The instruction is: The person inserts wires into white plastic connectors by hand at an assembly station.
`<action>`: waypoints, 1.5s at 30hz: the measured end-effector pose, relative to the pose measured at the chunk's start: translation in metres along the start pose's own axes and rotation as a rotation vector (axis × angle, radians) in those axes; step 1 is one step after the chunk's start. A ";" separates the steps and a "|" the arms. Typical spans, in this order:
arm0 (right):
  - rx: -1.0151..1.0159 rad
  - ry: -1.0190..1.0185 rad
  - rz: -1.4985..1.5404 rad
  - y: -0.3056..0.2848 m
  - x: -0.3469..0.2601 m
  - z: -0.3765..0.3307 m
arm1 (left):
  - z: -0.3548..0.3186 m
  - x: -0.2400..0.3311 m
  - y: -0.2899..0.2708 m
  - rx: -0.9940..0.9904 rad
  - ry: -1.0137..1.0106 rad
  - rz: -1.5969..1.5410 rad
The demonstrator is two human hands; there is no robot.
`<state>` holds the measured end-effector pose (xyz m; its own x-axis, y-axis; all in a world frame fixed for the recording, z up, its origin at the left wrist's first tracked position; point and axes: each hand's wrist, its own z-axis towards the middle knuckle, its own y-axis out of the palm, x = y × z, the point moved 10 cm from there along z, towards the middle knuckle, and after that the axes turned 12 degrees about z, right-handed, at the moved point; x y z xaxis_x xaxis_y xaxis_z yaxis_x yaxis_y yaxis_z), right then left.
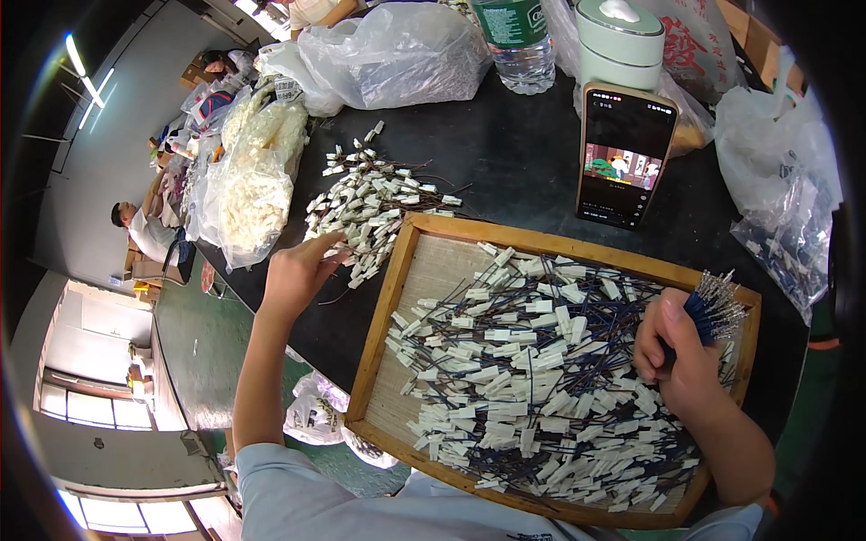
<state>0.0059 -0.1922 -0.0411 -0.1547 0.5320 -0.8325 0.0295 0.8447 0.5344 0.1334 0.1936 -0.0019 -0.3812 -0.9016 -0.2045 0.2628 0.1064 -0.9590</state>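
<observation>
My right hand (pixel 675 347) is closed around a bundle of blue wires (pixel 713 311) with bare metal terminals fanning out at the top. It is over the right side of a wood-framed tray (pixel 383 311). Heaped in the tray are many white plastic connectors (pixel 505 361) with dark blue and brown wires attached. To the left, my left hand (pixel 305 270) reaches to the near edge of a second pile of wired white connectors (pixel 365 203) on the black table. Its fingertips are drawn together at the pile; whatever is between them is too small to make out.
On the black table (pixel 532 135), a phone (pixel 625 158) stands propped against a pale green cup (pixel 620 45), beside a water bottle (pixel 519 45). Plastic bags (pixel 392 54) line the back, and a bag of pale parts (pixel 253 194) is at left. Other people sit farther off left.
</observation>
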 end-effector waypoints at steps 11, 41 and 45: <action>-0.010 0.004 -0.016 -0.001 -0.001 -0.001 | 0.001 0.025 0.002 -0.125 0.119 -0.081; -0.012 0.024 -0.004 0.000 0.001 0.000 | -0.009 -0.026 0.036 0.050 -0.296 -0.698; 0.003 0.026 0.002 -0.003 0.003 0.000 | -0.015 -0.026 0.050 0.003 -0.619 -1.482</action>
<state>0.0051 -0.1933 -0.0455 -0.1806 0.5324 -0.8270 0.0327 0.8436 0.5359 0.1431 0.2283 -0.0476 0.1108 -0.2273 0.9675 0.0082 -0.9733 -0.2296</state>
